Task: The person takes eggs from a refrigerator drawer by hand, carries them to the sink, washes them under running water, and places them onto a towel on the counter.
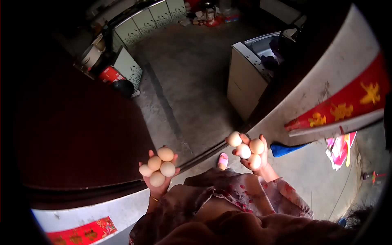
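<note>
My left hand is palm up with its fingers curled around several pale eggs. A tan egg sits in the middle of that cluster, and a whiter egg lies beside it. My right hand, also palm up, cradles several more eggs. One light egg rests out by the fingertips, and a browner egg lies on the thumb side. The eggs partly hide both palms. Both hands are held apart in front of my body, above the doorway threshold.
A dark door stands at left. Beyond the threshold are a concrete floor, a sink cabinet at right and green-white kitchen cabinets at the back. A pink slipper shows below. A blue object lies right of my right hand.
</note>
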`<state>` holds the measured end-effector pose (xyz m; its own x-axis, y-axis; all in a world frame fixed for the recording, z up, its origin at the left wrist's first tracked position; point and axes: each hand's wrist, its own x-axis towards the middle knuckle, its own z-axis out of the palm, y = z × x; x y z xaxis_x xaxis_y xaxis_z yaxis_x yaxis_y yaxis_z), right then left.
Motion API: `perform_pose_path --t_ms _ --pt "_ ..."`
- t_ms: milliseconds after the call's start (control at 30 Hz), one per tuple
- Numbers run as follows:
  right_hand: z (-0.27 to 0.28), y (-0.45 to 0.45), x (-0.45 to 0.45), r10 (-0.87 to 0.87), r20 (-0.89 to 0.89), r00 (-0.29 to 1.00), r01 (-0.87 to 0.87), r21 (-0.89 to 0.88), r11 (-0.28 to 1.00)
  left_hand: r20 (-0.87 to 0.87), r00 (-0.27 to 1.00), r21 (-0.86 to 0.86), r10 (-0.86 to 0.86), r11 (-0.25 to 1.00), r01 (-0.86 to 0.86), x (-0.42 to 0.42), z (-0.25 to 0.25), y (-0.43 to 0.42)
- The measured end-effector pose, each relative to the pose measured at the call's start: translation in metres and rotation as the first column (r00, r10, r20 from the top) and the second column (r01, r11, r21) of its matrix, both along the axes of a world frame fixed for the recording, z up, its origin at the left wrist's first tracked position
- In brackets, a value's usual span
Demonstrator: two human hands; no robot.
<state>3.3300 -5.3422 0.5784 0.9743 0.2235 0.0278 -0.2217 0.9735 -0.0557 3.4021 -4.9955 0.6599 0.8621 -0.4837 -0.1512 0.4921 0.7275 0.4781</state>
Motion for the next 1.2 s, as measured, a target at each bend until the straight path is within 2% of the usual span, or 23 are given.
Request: perform_pose_path --t_ms 33,133,233,333,467,533,700,767,800,833,867,900,967,1100,1200 --pt "0.008 -0.009 0.020 0.004 -0.016 1.000 -0.004 0.002 1.000 0.101 0.994 0.029 -0.036 0.999 0.034 0.018 -0.004 -0.006" --pt "0.032 -0.033 0.071 0.028 -0.064 0.998 -0.025 0.048 0.999 -0.067 0.998 -0.182 -0.007 0.983 -0.006 0.061 -0.007 -0.031" --pt "0.024 -0.039 0.121 0.063 0.039 0.997 -0.066 0.080 0.995 -0.063 0.994 -0.305 -0.090 0.950 0.067 0.109 -0.004 -0.035" --pt "0.021 -0.051 0.175 0.005 -0.007 1.000 -0.005 0.032 0.999 -0.031 0.985 -0.430 -0.168 0.892 0.139 0.176 -0.015 -0.045" --pt "0.020 -0.047 0.233 -0.065 0.064 0.996 0.061 0.064 0.996 0.016 0.967 -0.398 -0.254 0.886 0.239 0.263 -0.013 -0.041" --pt "0.021 -0.049 0.271 -0.161 0.071 0.984 0.159 0.034 0.987 0.012 0.952 -0.416 -0.304 0.865 0.282 0.320 -0.015 -0.041" --pt "0.038 -0.047 0.369 -0.393 0.079 0.916 0.393 0.025 0.919 0.186 0.890 -0.057 -0.415 0.900 0.432 0.477 -0.022 -0.028" --pt "0.039 -0.054 0.405 -0.473 0.080 0.878 0.471 0.033 0.881 0.150 0.875 0.009 -0.460 0.886 0.464 0.536 -0.009 -0.032" --pt "0.047 -0.106 0.429 -0.501 -0.006 0.865 0.501 -0.009 0.865 0.112 0.890 0.050 -0.441 0.897 0.439 0.553 0.005 -0.078" --pt "0.057 -0.115 0.443 -0.551 -0.058 0.833 0.552 0.010 0.834 0.066 0.913 0.059 -0.403 0.915 0.400 0.573 0.017 -0.089" --pt "0.067 -0.127 0.456 -0.596 -0.109 0.795 0.602 0.026 0.798 0.033 0.903 -0.032 -0.428 0.903 0.429 0.592 0.026 -0.104" --pt "0.057 -0.142 0.461 -0.616 -0.072 0.785 0.616 -0.016 0.787 0.005 0.889 -0.126 -0.458 0.881 0.455 0.614 0.033 -0.117" --pt "0.058 -0.168 0.480 -0.678 -0.011 0.735 0.678 0.030 0.735 0.008 0.863 -0.270 -0.505 0.830 0.489 0.653 0.035 -0.144" --pt "0.073 -0.240 0.511 -0.778 0.010 0.628 0.778 -0.024 0.627 -0.077 0.851 -0.307 -0.520 0.824 0.476 0.702 0.051 -0.211" --pt "0.068 -0.286 0.539 -0.846 0.015 0.533 0.846 -0.051 0.531 -0.041 0.858 -0.212 -0.512 0.843 0.494 0.744 0.060 -0.252"
